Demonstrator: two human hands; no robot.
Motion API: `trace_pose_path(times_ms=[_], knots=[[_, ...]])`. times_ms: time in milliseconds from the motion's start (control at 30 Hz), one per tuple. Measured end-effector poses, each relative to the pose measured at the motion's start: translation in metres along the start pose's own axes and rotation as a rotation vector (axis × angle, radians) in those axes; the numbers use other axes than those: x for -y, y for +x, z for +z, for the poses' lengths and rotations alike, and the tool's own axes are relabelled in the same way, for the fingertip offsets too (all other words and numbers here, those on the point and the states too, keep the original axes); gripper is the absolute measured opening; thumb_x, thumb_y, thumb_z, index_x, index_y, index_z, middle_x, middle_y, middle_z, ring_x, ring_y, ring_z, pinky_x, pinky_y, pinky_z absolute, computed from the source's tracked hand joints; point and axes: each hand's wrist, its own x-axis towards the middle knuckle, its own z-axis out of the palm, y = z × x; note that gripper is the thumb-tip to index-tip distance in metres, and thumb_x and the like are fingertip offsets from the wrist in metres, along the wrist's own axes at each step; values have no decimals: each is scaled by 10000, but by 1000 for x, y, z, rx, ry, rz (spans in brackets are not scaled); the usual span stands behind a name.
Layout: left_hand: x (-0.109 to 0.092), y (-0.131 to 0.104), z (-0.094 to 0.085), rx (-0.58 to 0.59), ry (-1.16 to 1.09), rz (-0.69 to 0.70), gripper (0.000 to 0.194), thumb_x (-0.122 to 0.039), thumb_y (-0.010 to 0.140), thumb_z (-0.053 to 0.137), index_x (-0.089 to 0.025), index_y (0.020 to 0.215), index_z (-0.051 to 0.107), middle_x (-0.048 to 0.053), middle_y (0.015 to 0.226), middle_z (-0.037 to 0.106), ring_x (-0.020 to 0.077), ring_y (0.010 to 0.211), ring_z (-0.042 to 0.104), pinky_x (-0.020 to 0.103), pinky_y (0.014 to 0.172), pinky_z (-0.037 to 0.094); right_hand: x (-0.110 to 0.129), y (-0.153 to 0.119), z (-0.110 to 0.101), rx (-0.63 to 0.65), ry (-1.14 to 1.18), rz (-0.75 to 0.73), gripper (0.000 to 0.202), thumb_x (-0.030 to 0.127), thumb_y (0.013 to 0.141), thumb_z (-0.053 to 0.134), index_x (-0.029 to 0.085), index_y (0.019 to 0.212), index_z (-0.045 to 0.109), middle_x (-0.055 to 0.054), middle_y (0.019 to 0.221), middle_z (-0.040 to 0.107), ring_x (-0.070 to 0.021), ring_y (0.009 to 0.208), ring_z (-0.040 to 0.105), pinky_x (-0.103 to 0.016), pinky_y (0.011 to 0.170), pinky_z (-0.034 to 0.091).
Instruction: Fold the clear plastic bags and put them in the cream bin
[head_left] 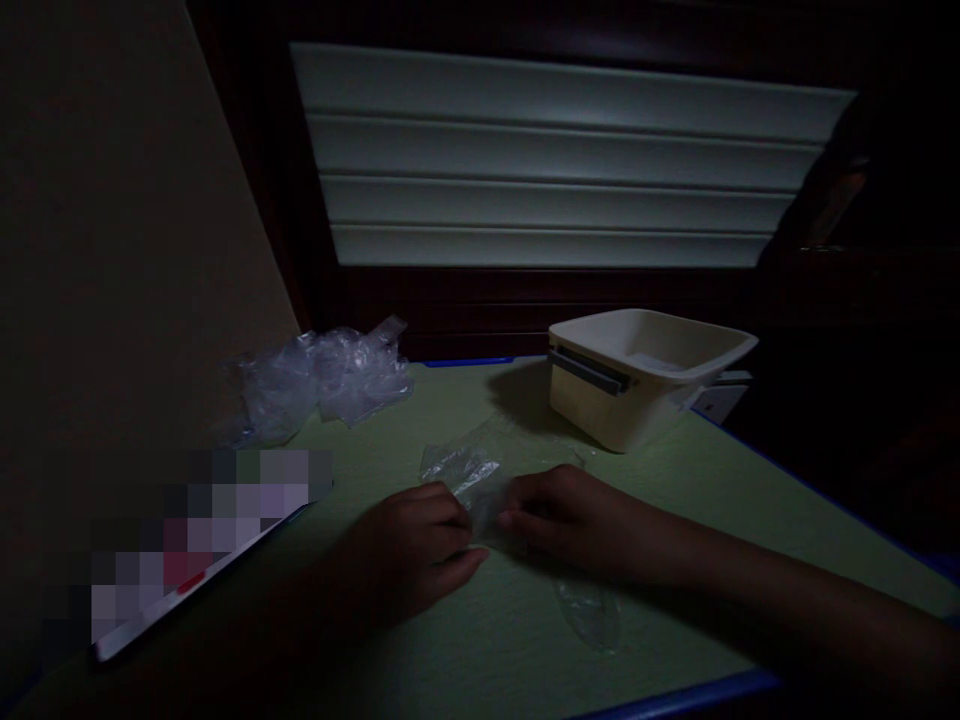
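Where slatted panel (555,165) rises, dim; green tabletop (480,640) below, blue-edged.

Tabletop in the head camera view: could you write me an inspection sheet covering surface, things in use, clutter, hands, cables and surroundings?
Surface: pale green tabletop, blue edging, dimly lit.
Things in use: thin clear plastic between the hands.
Clutter: crumpled plastic heap at far left; cream container at far right; pixelated flat object at left; clear film near the right forearm, possibly part of the same plastic.
Hands: right hand appears to pinch the plastic; left hand is beside it, grip unclear.
Cables: nothing seen.
Surroundings: slatted panel behind, plain wall at left, deep shadow at right.
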Motion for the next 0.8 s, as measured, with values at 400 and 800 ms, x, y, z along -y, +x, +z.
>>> trace_pose_path(times_ms=[400,800], knots=[[-3,-1,-3,64,216,87,216,-204,835,518,-138,648,603,39,674,607,161,657,561,285,615,460,-6,1,4,-14,-90,0,194,246,836,440,150,701,540,27,585,486,-85,507,402,-198,460,273],[-6,1,-7,131,258,54,205,-194,835,500,-149,656,589,28,677,595,163,669,556,291,628,463,-6,1,10,-188,-476,85,282,242,787,525,133,1024,417,-71,713,626,-183,590,552,-241,494,284]])
